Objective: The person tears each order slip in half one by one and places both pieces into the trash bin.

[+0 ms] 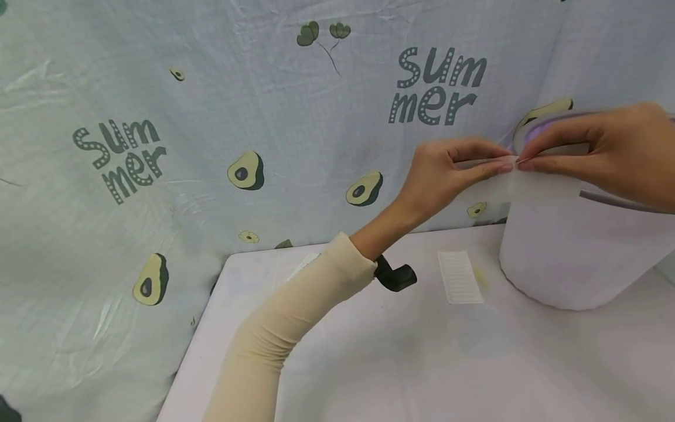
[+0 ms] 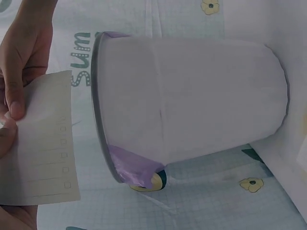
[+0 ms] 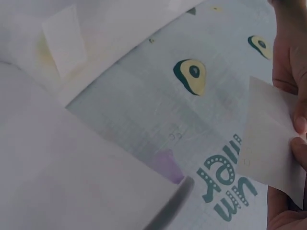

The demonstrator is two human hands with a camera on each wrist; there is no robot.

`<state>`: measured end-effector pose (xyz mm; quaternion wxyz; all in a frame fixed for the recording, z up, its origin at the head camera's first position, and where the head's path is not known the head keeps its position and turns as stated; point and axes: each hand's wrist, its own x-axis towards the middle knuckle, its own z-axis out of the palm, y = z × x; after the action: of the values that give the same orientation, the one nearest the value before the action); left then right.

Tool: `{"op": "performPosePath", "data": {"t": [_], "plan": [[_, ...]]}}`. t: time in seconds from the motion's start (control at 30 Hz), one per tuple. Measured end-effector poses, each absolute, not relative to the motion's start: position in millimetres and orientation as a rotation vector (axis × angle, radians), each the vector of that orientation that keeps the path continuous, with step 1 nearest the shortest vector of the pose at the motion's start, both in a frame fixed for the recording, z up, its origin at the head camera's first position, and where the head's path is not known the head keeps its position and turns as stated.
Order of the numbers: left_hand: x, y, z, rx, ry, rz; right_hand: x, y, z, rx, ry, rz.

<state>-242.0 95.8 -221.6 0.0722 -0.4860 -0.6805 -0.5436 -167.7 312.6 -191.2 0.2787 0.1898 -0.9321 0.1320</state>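
Both hands pinch a thin white sheet of paper [image 1: 545, 186] by its top edge, with their fingertips meeting near its middle. My left hand [image 1: 440, 170] reaches in from the left, thumb against the fingers. On the other side my right hand [image 1: 624, 152] holds the sheet the same way, in front of the rim of a white trash bin [image 1: 575, 252]. Printed lines and small checkboxes show on the paper [image 2: 45, 153] in the left wrist view. Purple liner [image 2: 136, 167] hangs over the bin's grey rim.
A lined paper slip [image 1: 460, 277] lies on the white table [image 1: 358, 351], left of the bin. Another pale slip [image 1: 303, 264] is partly hidden behind the left sleeve. A black curved piece [image 1: 398, 277] juts from the left wrist. Behind hangs an avocado-print cloth [image 1: 295, 117].
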Motion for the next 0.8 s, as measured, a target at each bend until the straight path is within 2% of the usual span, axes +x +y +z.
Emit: {"op": "performPosePath", "data": {"t": [0.37, 0.8], "plan": [[-229, 91, -193, -1.444, -2.268, -1.579, -162, 309, -181, 0.435, -2.54, 0.413], [-245, 99, -184, -1.431, -2.284, -1.618, -165, 314, -173, 0.494, -2.497, 0.355]]}}
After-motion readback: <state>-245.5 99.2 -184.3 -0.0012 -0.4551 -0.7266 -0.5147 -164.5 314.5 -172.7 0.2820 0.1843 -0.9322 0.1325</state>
